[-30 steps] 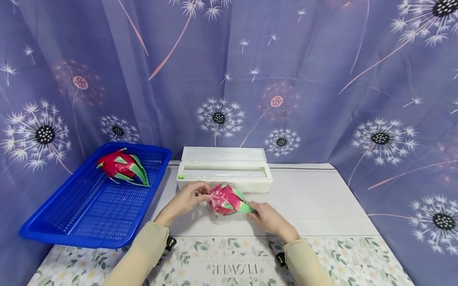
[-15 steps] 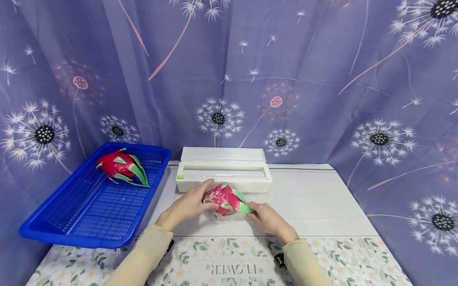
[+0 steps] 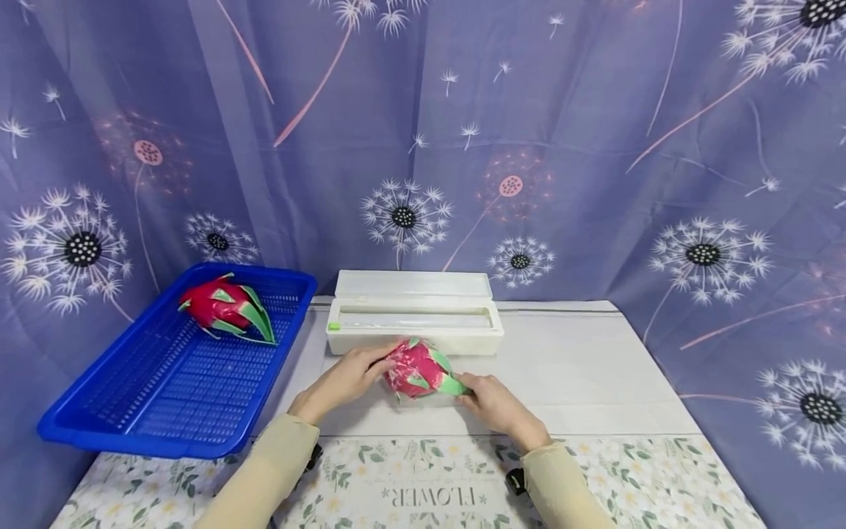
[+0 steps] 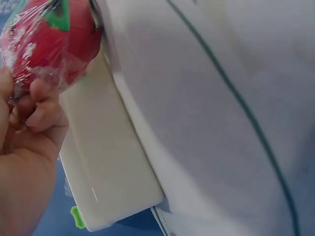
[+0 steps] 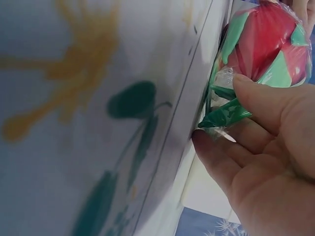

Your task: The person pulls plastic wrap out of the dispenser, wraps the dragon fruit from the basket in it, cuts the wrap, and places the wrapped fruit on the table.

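Note:
A red dragon fruit (image 3: 416,369) with green leaf tips lies on its side at the table's middle, in shiny clear plastic wrap (image 4: 29,49). At its left end my left hand (image 3: 346,378) has curled fingers; the left wrist view shows them pinching gathered film below the red skin. My right hand (image 3: 499,404) grips the right end. Seen from the right wrist, its thumb and fingers pinch the film-covered green leaves (image 5: 226,114). Just behind the fruit is a long white cling film box (image 3: 415,344), its lid (image 3: 413,283) up and a film roll (image 3: 416,322) inside.
To the left stands a blue plastic basket (image 3: 148,445) with another dragon fruit (image 3: 225,305) in it. A floral cloth (image 3: 661,477) covers the table's near part, and white sheeting (image 3: 568,360) its far part. A purple dandelion curtain (image 3: 562,110) hangs behind.
My left hand has gone from pinching film at the fruit's left end, through spread fingers around that end, to curled fingers there again. My right hand has kept its grip.

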Demonstrator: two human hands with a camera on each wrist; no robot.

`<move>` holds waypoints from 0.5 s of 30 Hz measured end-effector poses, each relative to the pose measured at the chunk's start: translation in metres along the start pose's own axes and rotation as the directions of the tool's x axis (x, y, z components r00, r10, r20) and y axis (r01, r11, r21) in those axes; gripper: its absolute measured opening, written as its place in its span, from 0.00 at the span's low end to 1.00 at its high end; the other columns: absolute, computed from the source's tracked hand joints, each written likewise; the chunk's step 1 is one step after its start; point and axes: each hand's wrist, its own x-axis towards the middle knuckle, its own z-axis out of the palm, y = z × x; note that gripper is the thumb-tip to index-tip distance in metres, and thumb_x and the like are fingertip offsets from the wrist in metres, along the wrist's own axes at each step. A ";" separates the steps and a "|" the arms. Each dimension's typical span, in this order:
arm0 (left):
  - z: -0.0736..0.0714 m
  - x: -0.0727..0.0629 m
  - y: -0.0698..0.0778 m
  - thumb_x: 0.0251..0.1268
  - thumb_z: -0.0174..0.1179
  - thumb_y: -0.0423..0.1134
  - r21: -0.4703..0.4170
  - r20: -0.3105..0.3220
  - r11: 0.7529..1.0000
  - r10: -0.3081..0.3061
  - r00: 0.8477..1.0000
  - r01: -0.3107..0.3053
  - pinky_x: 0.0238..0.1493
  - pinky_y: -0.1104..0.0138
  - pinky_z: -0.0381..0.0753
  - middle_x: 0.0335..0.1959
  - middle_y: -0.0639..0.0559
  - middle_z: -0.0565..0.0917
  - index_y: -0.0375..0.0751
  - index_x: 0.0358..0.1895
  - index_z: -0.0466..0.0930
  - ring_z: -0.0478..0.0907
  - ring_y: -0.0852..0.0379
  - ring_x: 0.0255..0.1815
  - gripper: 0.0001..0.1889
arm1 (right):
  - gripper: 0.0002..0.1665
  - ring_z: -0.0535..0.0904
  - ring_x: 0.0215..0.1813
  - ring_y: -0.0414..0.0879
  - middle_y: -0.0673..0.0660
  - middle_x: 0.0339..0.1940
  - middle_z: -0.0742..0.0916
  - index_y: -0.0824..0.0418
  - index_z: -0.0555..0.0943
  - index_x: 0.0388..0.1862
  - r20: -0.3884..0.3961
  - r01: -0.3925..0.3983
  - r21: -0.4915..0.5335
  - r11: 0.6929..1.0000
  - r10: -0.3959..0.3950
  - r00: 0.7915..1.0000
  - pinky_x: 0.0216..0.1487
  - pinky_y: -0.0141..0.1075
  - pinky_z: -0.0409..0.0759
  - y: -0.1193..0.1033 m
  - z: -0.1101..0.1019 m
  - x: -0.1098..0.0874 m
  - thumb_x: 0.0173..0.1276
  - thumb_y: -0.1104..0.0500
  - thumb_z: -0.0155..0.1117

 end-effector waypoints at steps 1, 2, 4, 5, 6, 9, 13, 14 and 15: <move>-0.001 -0.001 0.000 0.77 0.50 0.45 -0.008 0.002 1.000 -0.003 1.000 0.003 0.61 0.58 0.72 0.59 0.45 0.80 0.43 0.71 0.68 0.78 0.50 0.58 0.24 | 0.26 0.82 0.53 0.53 0.63 0.54 0.84 0.70 0.74 0.63 -0.001 -0.002 0.007 1.000 0.002 1.000 0.54 0.46 0.79 0.000 0.000 0.001 0.69 0.62 0.64; -0.002 -0.002 -0.001 0.77 0.50 0.44 -0.030 0.010 0.999 -0.024 1.000 0.024 0.56 0.59 0.76 0.53 0.46 0.83 0.44 0.71 0.67 0.81 0.51 0.52 0.24 | 0.26 0.82 0.54 0.54 0.63 0.55 0.84 0.70 0.74 0.64 0.003 -0.009 0.012 1.000 0.009 1.000 0.55 0.46 0.78 0.000 0.000 0.002 0.69 0.62 0.64; -0.005 -0.005 -0.002 0.79 0.46 0.44 -0.078 0.032 0.993 -0.087 0.996 0.089 0.43 0.63 0.80 0.38 0.46 0.85 0.46 0.73 0.65 0.82 0.53 0.38 0.24 | 0.27 0.81 0.56 0.54 0.64 0.56 0.83 0.70 0.74 0.65 0.013 -0.021 0.038 0.999 0.020 1.000 0.57 0.47 0.77 0.000 0.000 0.004 0.70 0.61 0.63; -0.007 -0.007 -0.003 0.80 0.45 0.44 -0.111 0.038 0.985 -0.125 0.991 0.129 0.36 0.64 0.79 0.32 0.47 0.84 0.46 0.74 0.64 0.80 0.54 0.31 0.24 | 0.27 0.80 0.56 0.54 0.64 0.57 0.83 0.70 0.73 0.65 0.019 -0.027 0.054 0.998 0.026 0.999 0.57 0.47 0.77 0.000 0.000 0.005 0.70 0.61 0.63; -0.009 -0.009 -0.004 0.80 0.43 0.45 -0.145 0.042 0.974 -0.169 0.985 0.173 0.29 0.65 0.76 0.27 0.48 0.81 0.47 0.74 0.63 0.77 0.54 0.25 0.24 | 0.27 0.80 0.56 0.54 0.64 0.57 0.83 0.69 0.73 0.65 0.026 -0.032 0.069 0.997 0.030 0.999 0.57 0.47 0.76 -0.001 0.000 0.006 0.70 0.61 0.63; -0.011 -0.014 -0.006 0.81 0.40 0.49 -0.215 0.026 0.942 -0.257 0.966 0.256 0.28 0.61 0.76 0.31 0.46 0.82 0.46 0.75 0.62 0.76 0.52 0.25 0.25 | 0.29 0.78 0.59 0.55 0.64 0.59 0.81 0.69 0.72 0.66 0.041 -0.053 0.113 0.992 0.049 0.998 0.60 0.48 0.75 -0.001 -0.001 0.006 0.69 0.61 0.64; -0.009 -0.012 -0.005 0.74 0.48 0.57 -0.195 0.032 0.948 -0.252 0.967 0.253 0.51 0.50 0.78 0.60 0.44 0.77 0.49 0.76 0.58 0.79 0.48 0.50 0.33 | 0.39 0.69 0.68 0.59 0.65 0.68 0.74 0.68 0.64 0.72 0.061 -0.119 0.117 0.986 0.112 0.992 0.67 0.52 0.65 -0.001 -0.004 0.002 0.66 0.60 0.67; -0.008 -0.012 -0.003 0.71 0.53 0.59 -0.179 0.053 0.952 -0.244 0.968 0.250 0.56 0.48 0.75 0.66 0.45 0.73 0.50 0.77 0.56 0.76 0.48 0.57 0.36 | 0.42 0.66 0.70 0.59 0.65 0.70 0.71 0.67 0.62 0.74 0.071 -0.140 0.116 0.983 0.132 0.989 0.69 0.53 0.62 -0.001 -0.004 0.000 0.65 0.60 0.68; -0.006 -0.011 -0.001 0.66 0.58 0.59 -0.174 0.080 0.955 -0.228 0.970 0.238 0.60 0.47 0.71 0.70 0.45 0.68 0.51 0.77 0.55 0.72 0.47 0.62 0.40 | 0.45 0.63 0.72 0.60 0.65 0.72 0.68 0.67 0.59 0.75 0.079 -0.157 0.116 0.981 0.148 0.986 0.70 0.53 0.60 -0.001 -0.005 -0.001 0.64 0.60 0.69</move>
